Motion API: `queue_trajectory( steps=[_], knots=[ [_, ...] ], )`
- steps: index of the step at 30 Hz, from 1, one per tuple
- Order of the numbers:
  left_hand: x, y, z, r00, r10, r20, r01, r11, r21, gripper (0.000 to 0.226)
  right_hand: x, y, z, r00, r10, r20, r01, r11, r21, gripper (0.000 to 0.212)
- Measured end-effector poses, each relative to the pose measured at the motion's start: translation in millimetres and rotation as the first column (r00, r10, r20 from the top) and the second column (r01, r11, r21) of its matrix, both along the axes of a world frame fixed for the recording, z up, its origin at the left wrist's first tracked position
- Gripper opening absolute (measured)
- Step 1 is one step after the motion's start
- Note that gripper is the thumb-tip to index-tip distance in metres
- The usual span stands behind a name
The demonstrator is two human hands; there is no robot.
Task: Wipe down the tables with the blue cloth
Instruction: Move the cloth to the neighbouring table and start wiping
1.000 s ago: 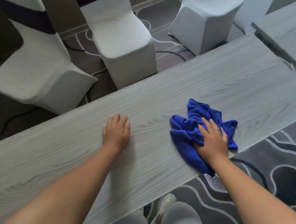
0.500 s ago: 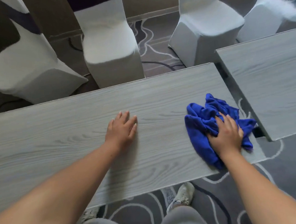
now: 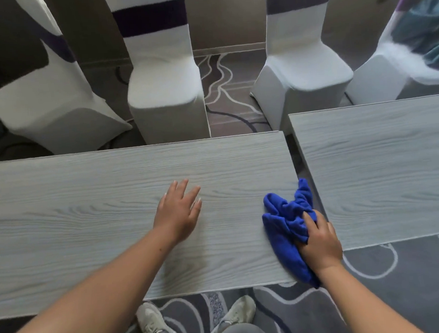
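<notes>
A crumpled blue cloth (image 3: 286, 221) lies at the right end of a long grey wood-grain table (image 3: 89, 219), hanging partly over that end. My right hand (image 3: 319, 240) presses on the cloth's near right part, fingers gripping its folds. My left hand (image 3: 179, 211) rests flat on the tabletop to the left of the cloth, fingers spread, holding nothing. A second grey table (image 3: 381, 168) stands just right of the first, with a narrow gap between them.
Several white-covered chairs (image 3: 166, 92) with dark purple bands stand along the far side of both tables. Patterned grey carpet (image 3: 397, 284) shows below and in the gap. My two shoes (image 3: 236, 315) are under the near table edge.
My right hand has slid the cloth rightward to the table's right end, so it overhangs toward the gap. The view has swung to show more of the second table. My left hand stays flat.
</notes>
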State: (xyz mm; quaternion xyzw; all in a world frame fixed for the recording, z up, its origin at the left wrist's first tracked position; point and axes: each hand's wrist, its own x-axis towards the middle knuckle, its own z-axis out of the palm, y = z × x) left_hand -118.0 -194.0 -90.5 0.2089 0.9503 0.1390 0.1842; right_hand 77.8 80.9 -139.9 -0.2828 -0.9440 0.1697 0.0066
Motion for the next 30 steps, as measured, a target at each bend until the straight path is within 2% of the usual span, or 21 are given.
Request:
queue_trajectory(
  steps=[7,9,12,14,17,19,22,24,26,30],
  knots=[
    [-18,-28,20,0.995,0.078,0.060,-0.081,0.995,0.054,0.051,1,-4,27,0.988,-0.100,0.117,0.100,0.995,0.005,0.051],
    [-27,-28,24,0.995,0.069,0.073,-0.075,0.993,0.089,0.050,4,-7,40,0.985,-0.148,0.090,0.149,0.989,-0.006,0.050],
    [-40,-23,25,0.995,0.046,0.087,-0.059,0.986,0.155,0.049,10,-5,67,0.956,-0.285,-0.070,0.278,0.956,-0.096,0.042],
    [-48,-17,26,0.994,0.026,0.103,-0.046,0.980,0.195,0.049,6,10,90,0.889,-0.418,-0.187,0.391,0.906,-0.165,0.034],
    [-51,-9,24,0.993,-0.014,0.117,-0.011,0.978,0.210,0.048,1,40,124,0.703,-0.597,-0.387,0.546,0.801,-0.245,0.035],
    [-49,-4,24,0.992,-0.006,0.130,-0.021,0.977,0.211,0.047,-2,61,140,0.590,-0.653,-0.475,0.554,0.755,-0.351,0.032],
    [-53,11,26,0.992,0.023,0.125,-0.049,0.977,0.208,0.046,-10,101,153,0.522,-0.664,-0.535,0.520,0.745,-0.416,0.022],
    [-57,28,28,0.994,0.031,0.106,-0.051,0.979,0.196,0.046,-14,127,148,0.522,-0.653,-0.549,0.494,0.756,-0.430,0.020],
    [-56,53,29,0.995,0.051,0.086,-0.065,0.982,0.176,0.046,-19,155,135,0.561,-0.636,-0.530,0.476,0.772,-0.421,0.015],
    [-36,110,28,0.992,0.079,0.100,-0.091,0.989,0.113,0.047,-16,211,88,0.761,-0.555,-0.337,0.466,0.828,-0.312,0.010]
  ],
)
